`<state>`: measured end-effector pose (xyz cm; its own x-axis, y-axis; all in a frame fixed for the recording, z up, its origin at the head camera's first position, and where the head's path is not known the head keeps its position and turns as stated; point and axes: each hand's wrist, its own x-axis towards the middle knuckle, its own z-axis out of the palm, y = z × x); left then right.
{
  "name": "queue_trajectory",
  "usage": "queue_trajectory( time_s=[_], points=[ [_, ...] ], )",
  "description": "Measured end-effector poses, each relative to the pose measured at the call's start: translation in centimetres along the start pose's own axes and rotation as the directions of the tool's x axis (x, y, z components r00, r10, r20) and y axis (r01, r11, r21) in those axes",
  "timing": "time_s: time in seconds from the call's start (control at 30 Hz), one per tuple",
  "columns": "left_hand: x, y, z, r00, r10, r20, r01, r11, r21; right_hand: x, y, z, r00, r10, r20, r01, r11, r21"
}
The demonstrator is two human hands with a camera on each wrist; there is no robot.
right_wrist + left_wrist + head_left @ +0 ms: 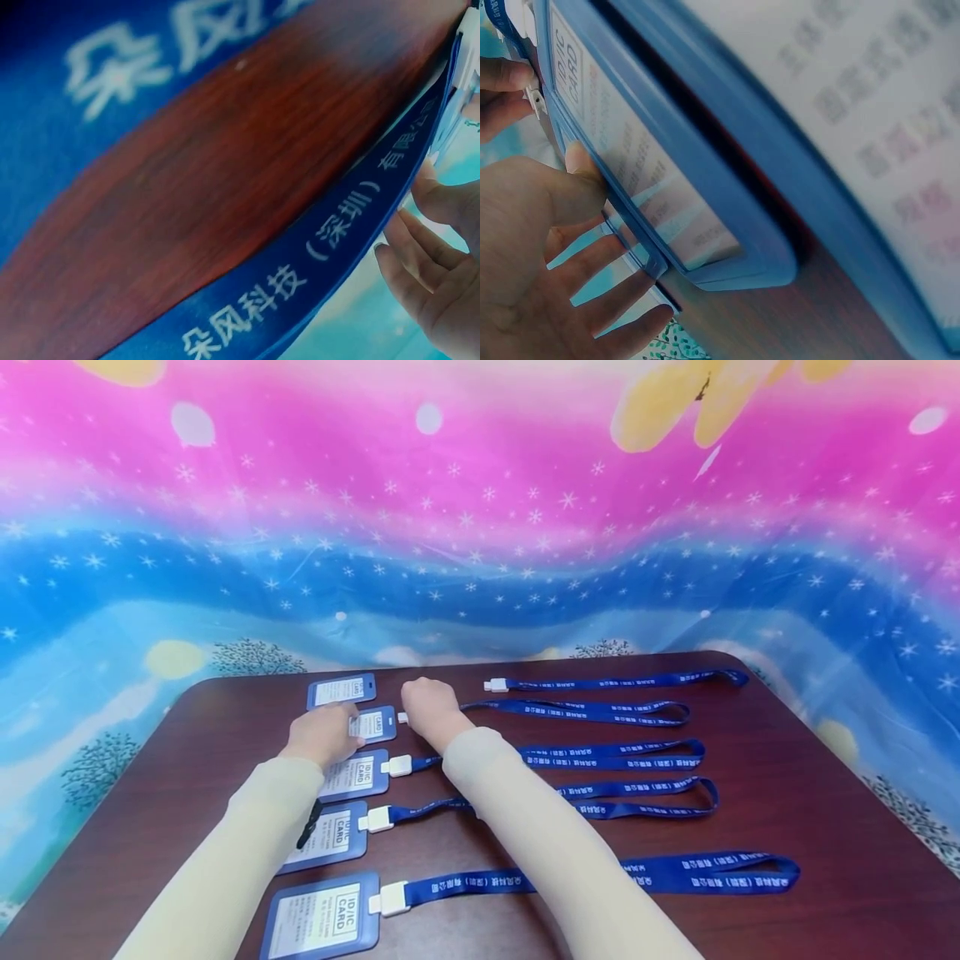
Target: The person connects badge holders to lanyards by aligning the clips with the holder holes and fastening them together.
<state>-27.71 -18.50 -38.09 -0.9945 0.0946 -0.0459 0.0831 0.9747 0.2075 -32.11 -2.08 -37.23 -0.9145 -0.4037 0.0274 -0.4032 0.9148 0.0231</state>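
In the head view my left hand [322,733] holds the second blue badge holder [378,725] from the back by its edges. The left wrist view has the thumb [585,169] against its edge and the other fingers spread beyond. Just to the right, my right hand [431,706] pinches the small white clip [402,718] of a blue lanyard [577,708], close to the holder's slot end but apart from it. From there the printed strap [337,225] trails past the fingers in the right wrist view. Most of the clip is hidden by the right hand.
Farthest back lie a loose badge holder [341,691] and an unattached lanyard [622,680]. Nearer, three holders, including the front one [322,918], are joined to lanyards by white clips. The dark wooden table [442,935] meets a snowflake-patterned cloth [480,527] behind.
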Motion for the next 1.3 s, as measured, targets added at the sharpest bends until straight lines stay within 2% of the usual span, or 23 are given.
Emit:
queue_trajectory(
  time_s=[0.47,0.6,0.8,1.1,1.3],
  points=[
    [0.33,-0.02,0.28,1.000,-0.009,0.006,0.009,1.000,0.000,0.67,-0.73,0.38,1.000,-0.001,0.027,-0.002,0.996,0.085],
    [0.33,-0.03,0.36,1.000,-0.011,0.006,0.011,1.000,0.003,0.63,-0.77,0.39,0.999,-0.007,0.033,0.006,0.999,0.044],
    [0.12,-0.16,0.31,1.000,-0.018,-0.003,0.018,1.000,0.003,0.43,-0.68,0.23,0.998,-0.061,0.030,0.062,0.996,-0.056],
    [0.24,-0.23,0.33,1.000,-0.026,0.001,0.026,1.000,0.002,0.14,-0.49,0.42,0.988,-0.154,0.026,0.156,0.971,-0.183],
    [0.20,-0.19,0.11,1.000,-0.021,0.011,0.021,1.000,0.006,-0.13,-0.63,0.21,0.982,-0.189,0.024,0.190,0.967,-0.170]
  ],
)
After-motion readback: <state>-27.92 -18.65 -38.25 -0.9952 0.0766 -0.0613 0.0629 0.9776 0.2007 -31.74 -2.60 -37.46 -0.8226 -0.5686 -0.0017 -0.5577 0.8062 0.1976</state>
